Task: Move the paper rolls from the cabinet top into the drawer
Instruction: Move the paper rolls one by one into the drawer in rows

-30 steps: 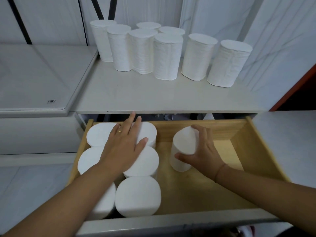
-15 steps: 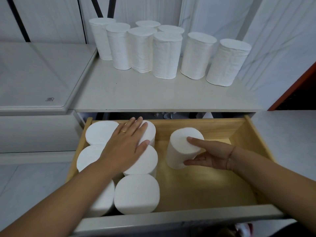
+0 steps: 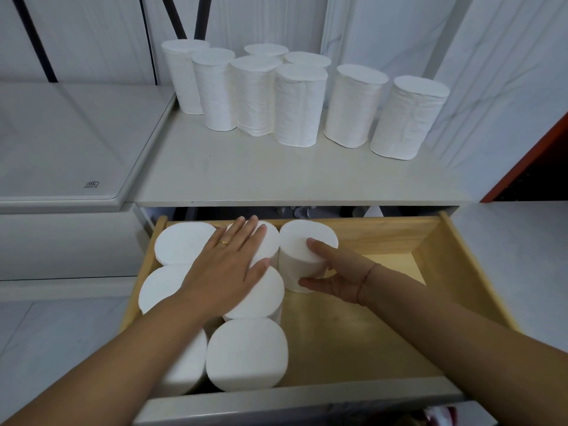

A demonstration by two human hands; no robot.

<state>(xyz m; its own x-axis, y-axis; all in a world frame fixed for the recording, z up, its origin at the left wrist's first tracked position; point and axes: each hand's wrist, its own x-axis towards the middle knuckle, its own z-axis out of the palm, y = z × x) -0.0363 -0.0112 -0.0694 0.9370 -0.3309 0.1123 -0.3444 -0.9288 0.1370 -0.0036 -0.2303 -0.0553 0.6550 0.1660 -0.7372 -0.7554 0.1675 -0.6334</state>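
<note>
Several white paper rolls (image 3: 296, 106) stand upright at the back of the white cabinet top (image 3: 276, 179). Below it the wooden drawer (image 3: 430, 241) is pulled out. Several rolls (image 3: 246, 355) stand packed in its left half. My left hand (image 3: 227, 265) lies flat with straight fingers on the tops of the back rolls. One more roll (image 3: 302, 238) stands at the drawer's back, touching the packed ones. My right hand (image 3: 341, 278) presses against its right side, thumb on its top edge and fingers stretched along its base.
The drawer's right half shows bare wooden floor (image 3: 353, 327). A white appliance lid (image 3: 61, 142) lies level with the cabinet top on the left. A white counter (image 3: 516, 241) borders the drawer on the right. White wall panels stand behind the rolls.
My right hand has slid the single roll left and back until it touches the packed rolls. My left hand has stayed flat on the rolls.
</note>
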